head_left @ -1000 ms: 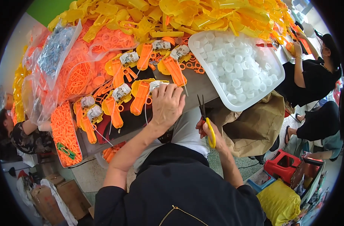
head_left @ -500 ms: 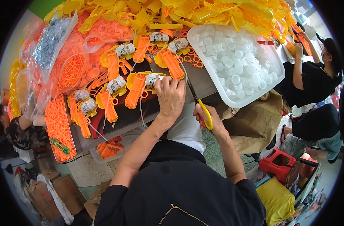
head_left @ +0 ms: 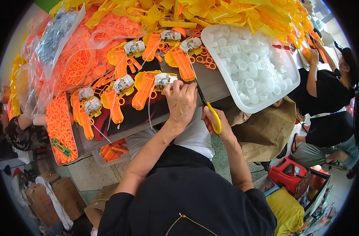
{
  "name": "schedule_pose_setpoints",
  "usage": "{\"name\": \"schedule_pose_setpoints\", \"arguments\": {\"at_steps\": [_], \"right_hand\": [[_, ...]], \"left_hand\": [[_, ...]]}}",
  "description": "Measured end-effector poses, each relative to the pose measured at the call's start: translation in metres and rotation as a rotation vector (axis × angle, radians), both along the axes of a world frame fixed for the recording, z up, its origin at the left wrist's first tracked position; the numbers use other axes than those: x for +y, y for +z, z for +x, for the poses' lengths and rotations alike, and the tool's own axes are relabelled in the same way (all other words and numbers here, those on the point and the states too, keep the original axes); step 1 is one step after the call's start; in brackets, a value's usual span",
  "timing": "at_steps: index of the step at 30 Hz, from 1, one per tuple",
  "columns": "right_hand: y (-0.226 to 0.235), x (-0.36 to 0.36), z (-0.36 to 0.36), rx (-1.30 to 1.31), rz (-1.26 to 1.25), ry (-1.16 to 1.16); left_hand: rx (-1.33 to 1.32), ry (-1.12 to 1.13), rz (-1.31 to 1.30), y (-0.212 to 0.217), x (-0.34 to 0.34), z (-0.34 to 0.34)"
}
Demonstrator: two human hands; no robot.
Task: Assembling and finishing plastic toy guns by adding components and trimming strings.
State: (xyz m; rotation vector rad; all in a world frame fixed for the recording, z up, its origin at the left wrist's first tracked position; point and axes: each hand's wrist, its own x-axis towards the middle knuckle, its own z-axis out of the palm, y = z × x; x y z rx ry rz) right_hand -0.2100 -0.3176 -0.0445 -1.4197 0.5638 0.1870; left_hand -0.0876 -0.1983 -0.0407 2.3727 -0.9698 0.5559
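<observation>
My left hand (head_left: 182,103) is closed, its fingers bent over the table edge beside a white mechanism (head_left: 165,79) in an orange-and-yellow toy gun half (head_left: 144,92). Whatever its fingertips pinch is hidden. A thin pale tube (head_left: 194,71) runs down to them from the toy gun half above (head_left: 182,65). In my right hand (head_left: 222,125) are scissors (head_left: 215,118) with yellow handles, their dark blades pointing up beside my left fingertips. Several similar gun halves lie to the left, some with pale tubes (head_left: 149,112) hanging toward the table edge.
A white tub (head_left: 237,98) of translucent caps stands at the right, above a brown paper bag (head_left: 266,135). Yellow shells (head_left: 226,13) heap along the back. Bags of orange parts (head_left: 79,65) and an orange-filled tray (head_left: 61,126) lie left. Other people work at both sides.
The view has shifted slightly, so the table's things sit a little differently in the picture. Both hands keep nearly the same pose, with the scissors still in my right hand.
</observation>
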Motion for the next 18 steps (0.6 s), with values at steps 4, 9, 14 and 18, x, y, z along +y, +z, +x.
{"name": "schedule_pose_setpoints", "arguments": {"at_steps": [4, 9, 14, 18], "right_hand": [[-0.001, 0.003, 0.0, -0.005, 0.027, -0.011], [-0.007, 0.009, 0.001, -0.031, -0.092, -0.016], [-0.014, 0.022, -0.008, -0.047, -0.007, -0.102], [-0.019, 0.057, -0.03, -0.091, 0.171, 0.153]], "left_hand": [[-0.005, 0.001, 0.002, -0.002, 0.001, 0.0], [-0.031, 0.016, 0.023, -0.001, 0.002, 0.001], [-0.039, -0.02, -0.109, 0.018, 0.017, -0.014], [0.042, 0.033, -0.146, 0.024, 0.095, -0.033]]}}
